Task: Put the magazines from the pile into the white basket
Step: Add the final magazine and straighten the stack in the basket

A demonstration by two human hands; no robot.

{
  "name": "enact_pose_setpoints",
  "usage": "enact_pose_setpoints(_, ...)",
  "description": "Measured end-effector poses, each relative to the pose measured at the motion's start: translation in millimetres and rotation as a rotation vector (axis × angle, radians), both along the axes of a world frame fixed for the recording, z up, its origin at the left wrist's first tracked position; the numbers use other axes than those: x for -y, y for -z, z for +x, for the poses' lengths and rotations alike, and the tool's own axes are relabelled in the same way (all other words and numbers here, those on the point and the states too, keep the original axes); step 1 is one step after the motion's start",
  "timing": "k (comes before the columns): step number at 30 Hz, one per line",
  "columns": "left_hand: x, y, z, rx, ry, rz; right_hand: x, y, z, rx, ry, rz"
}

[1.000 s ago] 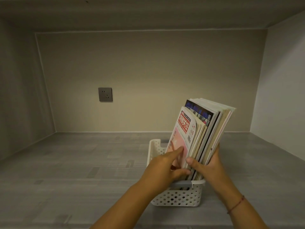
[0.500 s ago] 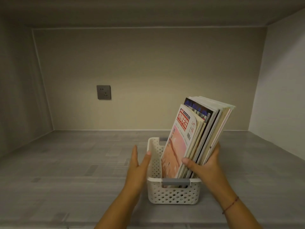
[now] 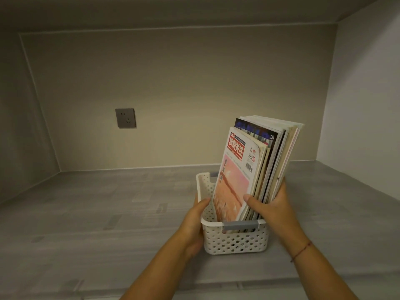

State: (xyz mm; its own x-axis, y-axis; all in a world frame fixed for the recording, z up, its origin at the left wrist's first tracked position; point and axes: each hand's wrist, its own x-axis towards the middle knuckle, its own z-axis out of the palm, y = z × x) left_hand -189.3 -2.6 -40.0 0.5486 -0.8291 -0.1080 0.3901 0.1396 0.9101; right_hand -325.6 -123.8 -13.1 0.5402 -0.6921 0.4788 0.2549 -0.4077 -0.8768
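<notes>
A person is standing at a grey shelf (image 3: pixel 86 224) inside a plain alcove, with both bare hands on a small white basket (image 3: pixel 236 241) full of magazines (image 3: pixel 259 169).

The right hand (image 3: pixel 272 210) is clamped around the lower edge of the magazines, thumb pressing on the front cover and fingers wrapping round the back of the bundle. The magazines are standing upright in the basket, leaning away from that grip toward the right, their upper halves rising well above the rim. The left hand (image 3: pixel 195 221) is gripping the basket's left wall, thumb hooked over the rim, steadying it.

The task is looking nearly finished: a whole bundle is sitting in the basket, and no loose pile is showing anywhere on the shelf. Whether more magazines are waiting out of view cannot be told. What seems left is letting go and perhaps straightening the stack.

The front cover, just above the right thumb, is pink, with a red title block carrying white Chinese characters reading 特别关注. Beside it is a barcode and small print that looks like 2024 and 11. The cover behind is dark blue; its writing is too blurred to read.

A grey wall socket (image 3: pixel 125 118) is sitting well off to the left.
</notes>
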Motion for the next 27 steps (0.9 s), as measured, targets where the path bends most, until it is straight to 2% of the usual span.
enact_pose_setpoints(22,227,8,-127,0.043,0.114,-0.062,187,-13,-139,-0.072,0.268,0.049)
enact_pose_setpoints(27,277,18,-145,-0.001,0.137,-0.051,219,-14,-163,-0.071,0.311,0.059)
